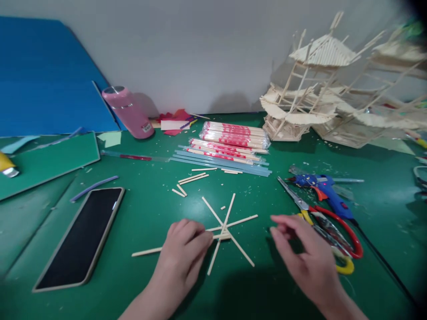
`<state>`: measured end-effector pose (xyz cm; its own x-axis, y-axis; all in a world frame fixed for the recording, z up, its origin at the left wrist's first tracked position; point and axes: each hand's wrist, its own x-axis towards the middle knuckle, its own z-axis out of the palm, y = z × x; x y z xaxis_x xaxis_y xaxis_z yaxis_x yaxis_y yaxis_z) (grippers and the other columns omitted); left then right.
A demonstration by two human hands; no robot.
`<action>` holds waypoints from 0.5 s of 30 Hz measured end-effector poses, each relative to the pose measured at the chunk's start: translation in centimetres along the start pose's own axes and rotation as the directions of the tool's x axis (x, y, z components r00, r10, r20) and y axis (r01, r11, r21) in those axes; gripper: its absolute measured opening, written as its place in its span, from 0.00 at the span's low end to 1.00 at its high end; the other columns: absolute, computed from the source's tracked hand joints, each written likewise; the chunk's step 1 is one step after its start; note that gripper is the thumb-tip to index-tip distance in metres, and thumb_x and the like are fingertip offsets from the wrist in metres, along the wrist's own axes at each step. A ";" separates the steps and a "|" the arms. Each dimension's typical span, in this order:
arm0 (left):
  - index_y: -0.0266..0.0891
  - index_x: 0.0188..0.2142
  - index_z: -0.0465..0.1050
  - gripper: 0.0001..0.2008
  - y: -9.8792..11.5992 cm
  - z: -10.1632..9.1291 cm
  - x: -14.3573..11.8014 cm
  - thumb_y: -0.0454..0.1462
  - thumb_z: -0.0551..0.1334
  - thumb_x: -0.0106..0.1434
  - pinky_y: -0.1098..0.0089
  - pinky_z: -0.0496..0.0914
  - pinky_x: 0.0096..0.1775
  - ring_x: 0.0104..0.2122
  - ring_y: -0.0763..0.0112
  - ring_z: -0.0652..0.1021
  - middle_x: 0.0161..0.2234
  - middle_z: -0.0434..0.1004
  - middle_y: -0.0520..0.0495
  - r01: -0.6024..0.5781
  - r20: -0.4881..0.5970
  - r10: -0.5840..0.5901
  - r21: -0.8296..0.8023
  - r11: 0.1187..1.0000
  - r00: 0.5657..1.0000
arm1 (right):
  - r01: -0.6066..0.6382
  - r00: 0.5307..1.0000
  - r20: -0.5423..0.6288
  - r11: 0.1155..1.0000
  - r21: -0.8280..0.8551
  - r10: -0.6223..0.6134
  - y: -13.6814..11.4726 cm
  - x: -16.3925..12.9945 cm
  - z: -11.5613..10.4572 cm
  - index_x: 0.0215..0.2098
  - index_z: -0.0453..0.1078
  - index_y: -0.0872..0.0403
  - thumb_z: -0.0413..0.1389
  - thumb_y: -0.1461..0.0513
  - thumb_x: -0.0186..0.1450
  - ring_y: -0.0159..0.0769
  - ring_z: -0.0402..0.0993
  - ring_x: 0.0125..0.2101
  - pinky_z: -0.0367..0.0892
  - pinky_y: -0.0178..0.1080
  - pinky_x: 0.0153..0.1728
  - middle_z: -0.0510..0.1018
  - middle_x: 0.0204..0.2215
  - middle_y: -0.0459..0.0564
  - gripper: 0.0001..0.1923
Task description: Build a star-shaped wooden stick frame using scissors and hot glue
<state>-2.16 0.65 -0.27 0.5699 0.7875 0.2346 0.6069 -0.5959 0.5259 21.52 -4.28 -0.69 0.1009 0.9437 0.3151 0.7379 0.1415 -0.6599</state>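
Observation:
My left hand (185, 249) is closed over a thin wooden stick (147, 252), which sticks out to its left. Beside its fingertips, several crossed wooden sticks (240, 246) form a star shape on the table, and short pieces lie at their crossing. My right hand (303, 251) hovers to the right of the star, fingers curved and apart, with nothing visible in it. Close behind that hand lie red-handled scissors (355, 238) and a yellow-handled pair (345, 265). The blue hot glue gun (328, 191) rests just beyond them, with its cord running to the lower right.
A phone (80, 240) lies left on the green table (156, 293). Wrapped chopstick packs (233, 135), blue glue sticks (220, 163) and short cut sticks (193, 178) lie ahead. A pink bottle (130, 113) stands back left, a wooden stick pavilion model (300, 102) back right.

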 end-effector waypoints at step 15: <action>0.43 0.32 0.73 0.05 3.5 -3.8 3.5 0.33 0.58 0.57 0.79 0.65 0.26 0.23 0.78 0.72 0.24 0.74 0.56 0.156 -0.373 -0.246 -0.256 0.954 0.895 | -0.311 0.881 0.142 0.778 -0.545 0.451 8.8 -1.7 -7.1 0.43 0.63 0.55 0.52 0.59 0.50 0.48 0.73 0.35 0.69 0.44 0.30 0.73 0.40 0.59 0.21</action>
<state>-0.13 1.95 5.48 0.1538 0.9100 0.3850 0.5259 -0.4052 0.7478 32.58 -6.77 -2.19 0.3274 0.9377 -0.1166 0.9069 -0.3465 -0.2398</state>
